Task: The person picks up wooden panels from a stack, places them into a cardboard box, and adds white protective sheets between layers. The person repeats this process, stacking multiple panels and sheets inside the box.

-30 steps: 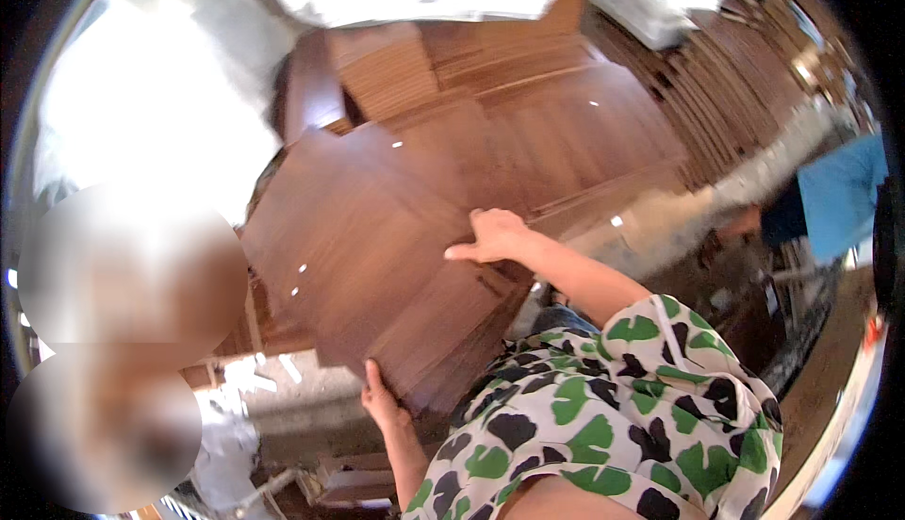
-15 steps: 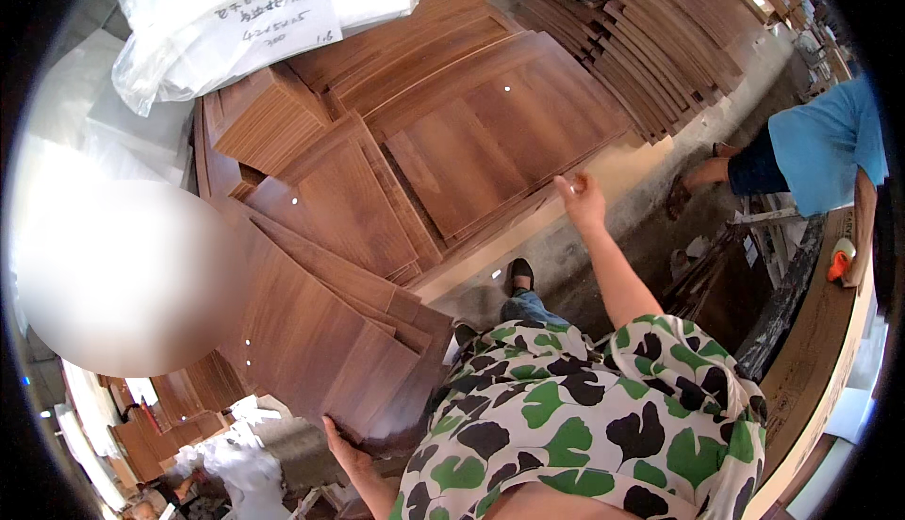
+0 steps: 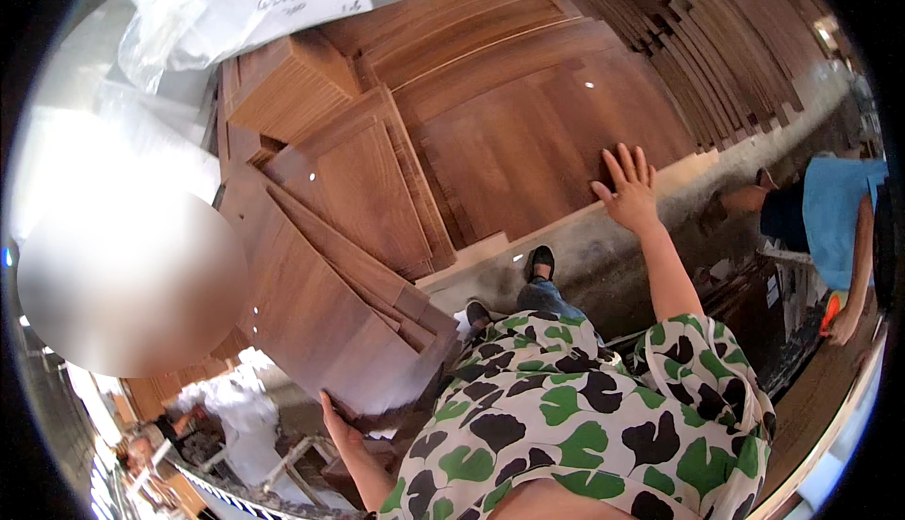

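Brown wood-grain panels lie stacked before me. The near left panel [image 3: 311, 303] reaches toward my body. At its near corner is my left hand [image 3: 341, 430], closed on the edge, with some fingers hidden beneath. Farther right, my right hand [image 3: 629, 188] is open with fingers spread, its fingertips over the front edge of a wide brown panel [image 3: 547, 133]. It holds nothing. Between the two lies a smaller stack of panels [image 3: 363, 195], set at an angle.
A block of stacked narrow boards [image 3: 297, 86] stands behind, below a white plastic-wrapped bundle [image 3: 283, 1] with a label. More stacked boards [image 3: 707, 77] lie at the far right. A person in a blue top [image 3: 844, 223] works at the right, near a long board [image 3: 815, 416]. A blurred round patch covers the left.
My right hand has moved right, from half-curled to spread at the wide panel's front edge. My left hand stays at the near panel's corner. The view has shifted; the other person's arm is lower.
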Tool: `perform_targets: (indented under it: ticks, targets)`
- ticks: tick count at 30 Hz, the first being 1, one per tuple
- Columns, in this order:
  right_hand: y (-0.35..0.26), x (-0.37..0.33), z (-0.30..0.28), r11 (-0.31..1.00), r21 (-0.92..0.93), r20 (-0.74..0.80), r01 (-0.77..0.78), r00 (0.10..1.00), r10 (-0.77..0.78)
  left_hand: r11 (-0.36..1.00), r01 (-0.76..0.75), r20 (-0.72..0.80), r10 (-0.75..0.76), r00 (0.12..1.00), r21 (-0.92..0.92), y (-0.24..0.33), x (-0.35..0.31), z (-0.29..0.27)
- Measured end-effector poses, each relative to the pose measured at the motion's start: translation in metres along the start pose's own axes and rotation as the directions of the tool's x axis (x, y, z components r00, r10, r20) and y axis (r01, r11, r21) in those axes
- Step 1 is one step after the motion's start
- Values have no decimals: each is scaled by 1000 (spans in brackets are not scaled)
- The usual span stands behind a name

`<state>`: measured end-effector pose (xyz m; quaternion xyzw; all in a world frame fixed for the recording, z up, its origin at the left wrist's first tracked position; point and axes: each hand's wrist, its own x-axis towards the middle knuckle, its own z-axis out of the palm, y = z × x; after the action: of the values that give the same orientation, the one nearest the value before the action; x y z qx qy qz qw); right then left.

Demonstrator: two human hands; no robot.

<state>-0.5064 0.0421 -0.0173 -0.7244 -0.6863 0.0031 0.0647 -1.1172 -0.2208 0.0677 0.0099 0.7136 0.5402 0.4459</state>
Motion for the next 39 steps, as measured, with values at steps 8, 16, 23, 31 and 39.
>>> perform_targets:
  ticks: [8, 16, 23, 31, 39]
  targets:
    - [9, -31, -7, 945, 102, -82, -309, 945, 318, 998, 15, -5, -15, 1000, -60, -4, 5, -6]
    - [-26, -18, 22, -387, 829, 555, -405, 509, 658, 996, 89, 3, -89, 996, 1, -9, 31, -31]
    - [-10, -105, -18, -684, 686, 687, -246, 528, 499, 990, 117, 118, -108, 987, -73, -4, 14, -19]
    - [-16, -105, -15, -657, 721, 624, -219, 617, 480, 977, 199, 137, -187, 973, -76, -8, 26, -32]
    - [-35, -63, -20, -687, 705, 564, -177, 728, 390, 970, 208, 223, -177, 959, -128, -10, 30, -35]
